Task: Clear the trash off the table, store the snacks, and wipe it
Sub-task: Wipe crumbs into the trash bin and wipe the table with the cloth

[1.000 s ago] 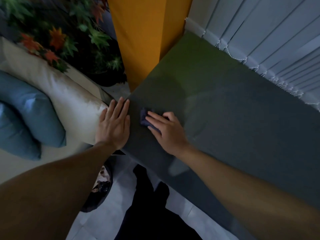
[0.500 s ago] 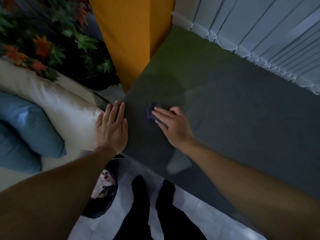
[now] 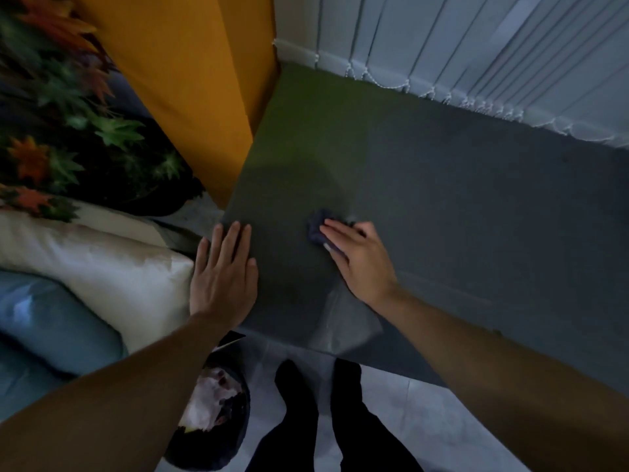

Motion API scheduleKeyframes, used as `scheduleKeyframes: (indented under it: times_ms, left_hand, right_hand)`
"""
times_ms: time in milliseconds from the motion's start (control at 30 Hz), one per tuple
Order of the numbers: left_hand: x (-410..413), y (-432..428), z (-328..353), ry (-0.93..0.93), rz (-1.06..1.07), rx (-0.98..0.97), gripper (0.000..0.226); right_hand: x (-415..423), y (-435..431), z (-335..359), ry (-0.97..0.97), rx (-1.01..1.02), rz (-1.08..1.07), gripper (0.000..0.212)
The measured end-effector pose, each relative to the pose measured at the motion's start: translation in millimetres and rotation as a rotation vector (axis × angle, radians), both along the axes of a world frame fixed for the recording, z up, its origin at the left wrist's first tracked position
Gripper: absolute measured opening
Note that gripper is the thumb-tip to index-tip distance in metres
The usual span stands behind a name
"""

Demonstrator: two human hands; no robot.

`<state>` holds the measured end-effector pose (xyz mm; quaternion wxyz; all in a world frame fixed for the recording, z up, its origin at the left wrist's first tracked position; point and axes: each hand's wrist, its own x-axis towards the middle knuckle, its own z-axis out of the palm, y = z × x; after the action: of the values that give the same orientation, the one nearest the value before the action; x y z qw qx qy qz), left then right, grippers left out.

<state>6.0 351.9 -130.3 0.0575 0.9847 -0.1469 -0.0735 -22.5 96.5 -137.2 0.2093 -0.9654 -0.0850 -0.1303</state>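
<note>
A dark grey table [image 3: 459, 206] fills the right of the head view. My right hand [image 3: 357, 258] presses a small dark blue cloth [image 3: 316, 226] flat on the tabletop near its left end; most of the cloth is hidden under my fingers. My left hand [image 3: 223, 274] lies flat, fingers together, on the table's left edge and holds nothing. A round dark bin [image 3: 211, 417] with pale crumpled trash inside stands on the floor below the table's corner, partly behind my left forearm.
An orange curtain [image 3: 190, 80] hangs at the table's far left corner. White vertical blinds [image 3: 476, 52] run along the far edge. A cream cushion [image 3: 102, 264] and blue cushions [image 3: 51, 321] sit left, under a leafy plant [image 3: 68, 131]. My dark-trousered legs [image 3: 323, 413] stand on pale floor.
My right hand has slid the cloth to the right and farther onto the table, away from my left hand. The left hand has stayed on the edge.
</note>
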Motion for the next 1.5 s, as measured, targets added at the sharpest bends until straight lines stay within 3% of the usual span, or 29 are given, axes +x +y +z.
scheduleKeyframes:
  times_ms: [67,267,333,500,767,967,1133,1200,1300,1400,1500]
  left_hand:
    - [9.1,-5.8,2.7,-0.021,-0.015,-0.007,0.063]
    - [47.1,-49.6,2.2,-0.021,-0.135,-0.014,0.058]
    - [59.7,-64.1,0.1,-0.011,-0.147,-0.023,0.057]
    - [84.9,-94.2,-4.8,0.011,-0.124,-0.041,0.057]
    - [95.4,-132.2,-8.6,0.006,-0.019,-0.025,0.061]
    - [96.3,-134.3,-10.4,-0.011,-0.001,0.021,0.064]
    - [96.6,-136.2,-9.9,-0.017,0.005,0.048,0.064]
    - [97.3,-136.4,-9.7,-0.008,0.003,0.055,0.064]
    - [97.8,-136.0,-8.9,0.004,0.0,0.056,0.064]
    - [97.8,-136.5,-8.1,0.005,0.002,0.066,0.063]
    - [97.9,-137.0,-8.0,0.01,0.006,0.07,0.062]
  right_hand:
    - [-13.4,13.0,-0.9,0.009,0.012,-0.044,0.031]
    - [-37.3,-5.9,-2.8,-0.061,-0.142,0.296,0.029]
    - [-19.9,-25.8,-3.3,-0.044,-0.158,0.229,0.031]
    - [4.9,-36.2,-2.8,0.002,0.042,-0.324,0.031]
    - [16.5,-70.3,-8.1,0.049,-0.091,0.08,0.034]
    - [84.4,-72.4,-5.7,0.028,0.043,-0.387,0.035]
    - [84.1,-69.0,-8.5,-0.017,0.019,0.027,0.033]
    - [111.0,-92.0,-13.1,-0.021,-0.025,0.098,0.033]
    - [168.7,-118.7,-14.5,-0.006,-0.065,-0.095,0.033]
    - [212.3,-123.0,-9.1,0.04,0.04,-0.353,0.033]
    - [220.7,-102.4,-4.4,0.033,0.071,-0.268,0.033]
